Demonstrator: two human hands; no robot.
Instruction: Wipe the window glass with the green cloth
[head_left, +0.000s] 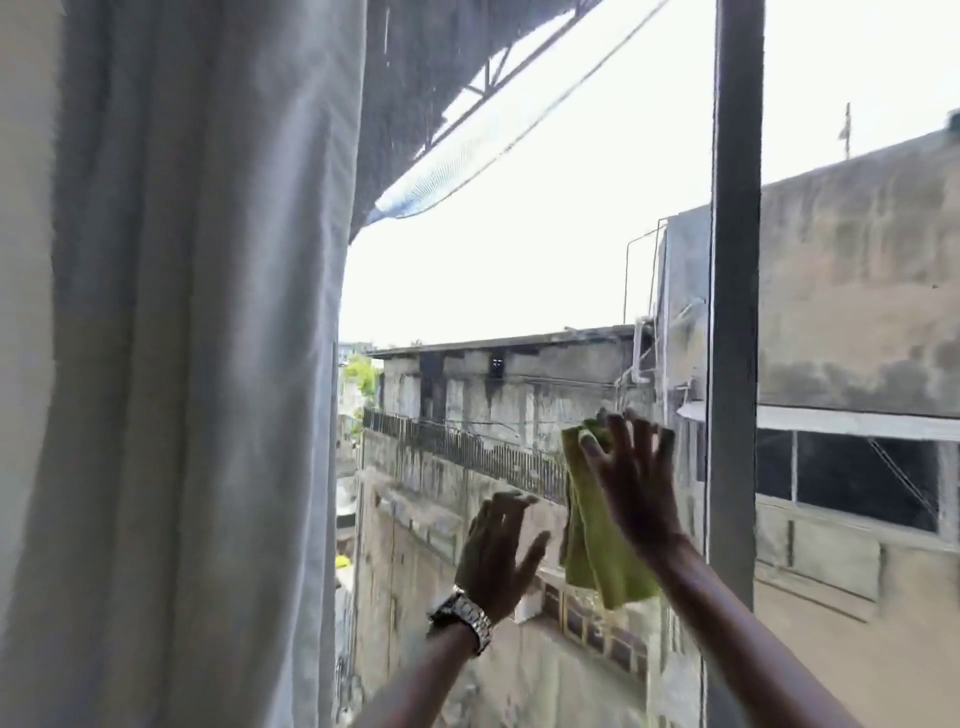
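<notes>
The window glass (524, 270) fills the middle of the view, with sky and grey buildings behind it. My right hand (636, 483) presses the green cloth (597, 545) flat against the lower part of the pane, fingers spread wide. The cloth hangs folded below and to the left of the palm. My left hand (496, 551), with a metal watch at the wrist, is held up beside the cloth with fingers apart and nothing in it. I cannot tell whether it touches the glass.
A pale curtain (182, 364) hangs along the left side and covers the pane's left edge. A grey vertical window frame (735, 312) stands just right of my right hand, with another pane beyond it.
</notes>
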